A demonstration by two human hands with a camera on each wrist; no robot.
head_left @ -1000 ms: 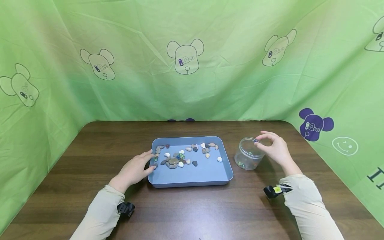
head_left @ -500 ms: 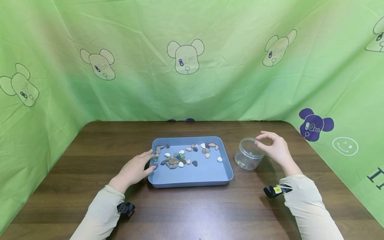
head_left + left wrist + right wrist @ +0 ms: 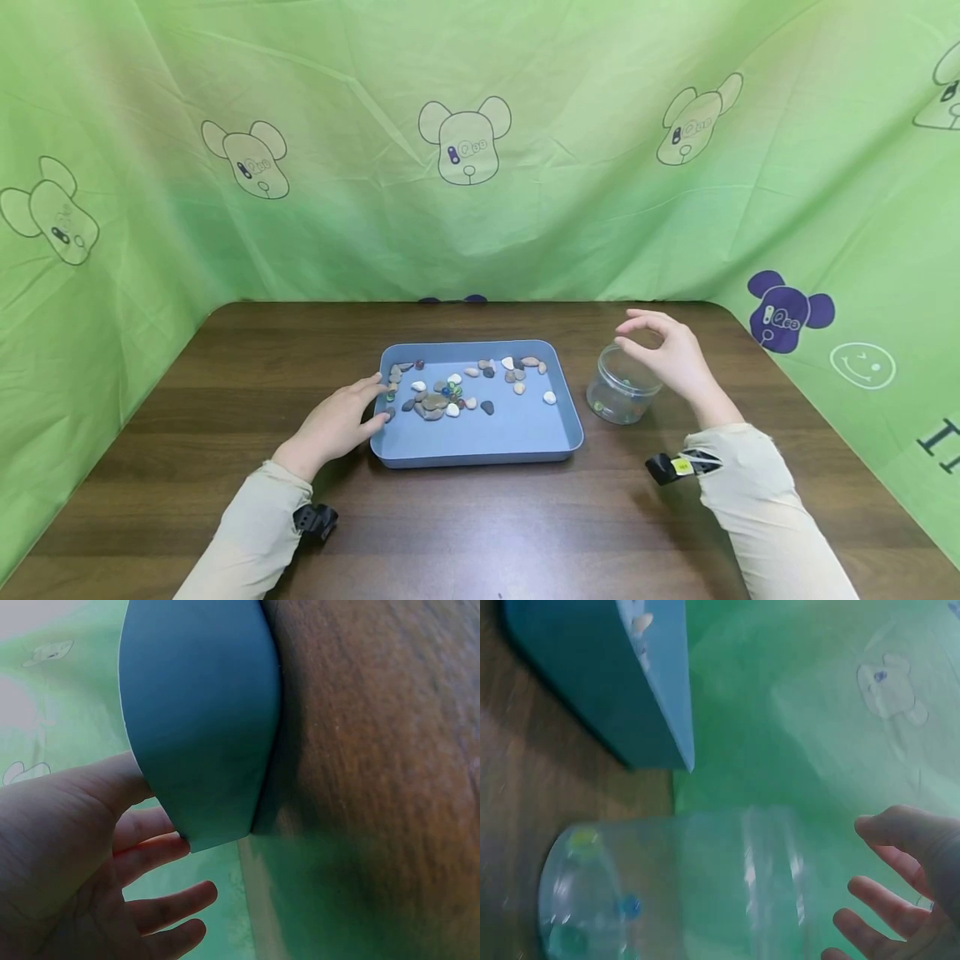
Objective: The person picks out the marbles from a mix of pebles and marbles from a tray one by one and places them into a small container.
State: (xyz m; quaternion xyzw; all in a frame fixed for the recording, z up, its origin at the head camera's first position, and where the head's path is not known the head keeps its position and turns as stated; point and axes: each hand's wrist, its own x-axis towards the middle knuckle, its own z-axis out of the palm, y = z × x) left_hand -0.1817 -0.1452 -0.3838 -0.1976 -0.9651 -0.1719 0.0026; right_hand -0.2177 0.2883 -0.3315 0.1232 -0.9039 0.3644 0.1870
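My left hand (image 3: 333,423) rests at the left rim of a blue tray (image 3: 517,433), thumb and fingertips reaching over the edge. In the left wrist view the thumb passes behind the tray wall (image 3: 202,712), and the other fingers lie loosely extended. Pebbles (image 3: 433,402) and a few glass marbles (image 3: 453,390) lie inside the tray. Above the rim of a clear jar (image 3: 611,407), my right hand (image 3: 671,358) hovers with thumb and fingers apart, holding nothing. The right wrist view shows a blue marble (image 3: 631,906) and greenish ones in the jar.
The tray and jar stand on a brown wooden table (image 3: 450,533), the jar just right of the tray. A green printed cloth (image 3: 360,233) hangs behind and at both sides. Black cameras are strapped to both wrists.
A dark blue marble was between my right fingertips one second ago and is gone from them now. The right hand has since moved left and up over the jar. The left hand stays put.
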